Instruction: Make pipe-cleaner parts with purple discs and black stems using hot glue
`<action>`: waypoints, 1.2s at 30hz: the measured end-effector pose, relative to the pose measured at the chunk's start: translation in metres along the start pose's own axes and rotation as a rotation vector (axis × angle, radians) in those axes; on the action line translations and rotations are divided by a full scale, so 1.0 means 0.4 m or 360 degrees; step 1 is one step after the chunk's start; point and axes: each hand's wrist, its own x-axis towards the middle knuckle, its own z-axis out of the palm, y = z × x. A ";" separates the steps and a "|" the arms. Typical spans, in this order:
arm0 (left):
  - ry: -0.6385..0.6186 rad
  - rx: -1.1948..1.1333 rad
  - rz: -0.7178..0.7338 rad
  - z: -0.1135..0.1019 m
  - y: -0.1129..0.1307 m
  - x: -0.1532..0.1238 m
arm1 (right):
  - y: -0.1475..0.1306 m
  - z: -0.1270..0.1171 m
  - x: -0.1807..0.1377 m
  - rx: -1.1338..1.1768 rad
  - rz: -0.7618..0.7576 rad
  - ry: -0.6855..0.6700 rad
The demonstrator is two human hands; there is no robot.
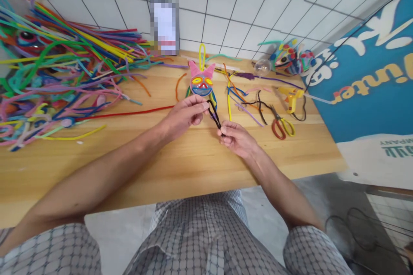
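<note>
"Black fuzzy wire [218, 122], bent into a narrow loop, is in the middle of my feed. Which hand has it?"

"Both, as far as I can see from here. The left hand [189, 114] pinches the upper end between thumb and fingers; the right hand [237, 137] grips the lower end, fingers curled in."

"Where is it exactly?"

"Over the wooden table [180, 167], slanting down to the right, near the pink-eared figure [201, 84]. I can't tell whether the left fingertips touch that figure."

"And around them?"

"On the right I have scissors [278, 117] near a yellow glue gun [291, 98]; on the left, a big heap of coloured pipe cleaners [80, 60]."
</note>
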 end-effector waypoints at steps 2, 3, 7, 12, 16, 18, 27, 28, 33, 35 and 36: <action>0.0007 -0.0008 0.0025 0.005 0.003 -0.006 | 0.006 0.004 -0.001 -0.0018 0.0011 -0.0005; 0.0002 -0.0002 0.0043 0.007 0.004 -0.009 | 0.010 0.007 -0.004 -0.0038 0.0014 -0.0002; -0.0050 0.0130 0.0113 0.011 0.005 -0.029 | 0.013 -0.006 -0.034 -0.0350 -0.0116 0.0065; -0.0184 0.0470 0.0057 0.026 -0.006 -0.057 | -0.075 -0.170 -0.129 -0.1694 -0.0903 0.0998; -0.0296 0.0455 -0.0114 0.049 -0.025 -0.070 | -0.150 -0.336 -0.191 -0.2629 -0.0463 0.1666; -0.0288 0.0419 -0.0192 0.054 -0.035 -0.070 | -0.159 -0.380 -0.198 -0.2860 -0.0101 0.1607; -0.0296 0.0429 -0.0185 0.053 -0.061 -0.076 | -0.172 -0.402 -0.176 -0.2839 0.0171 0.1541; -0.0288 0.0450 -0.0127 0.053 -0.062 -0.076 | -0.181 -0.405 -0.180 -0.2812 0.0172 0.1553; -0.0280 0.0506 0.0123 0.051 -0.064 -0.074 | -0.221 -0.412 -0.241 -0.2370 -0.0118 0.1543; -0.0344 0.0449 0.0097 0.051 -0.065 -0.074 | -0.217 -0.389 -0.279 -0.1791 -0.0426 0.1285; -0.0374 0.0417 0.0072 0.052 -0.067 -0.073 | -0.206 -0.368 -0.296 -0.1520 -0.0502 0.1099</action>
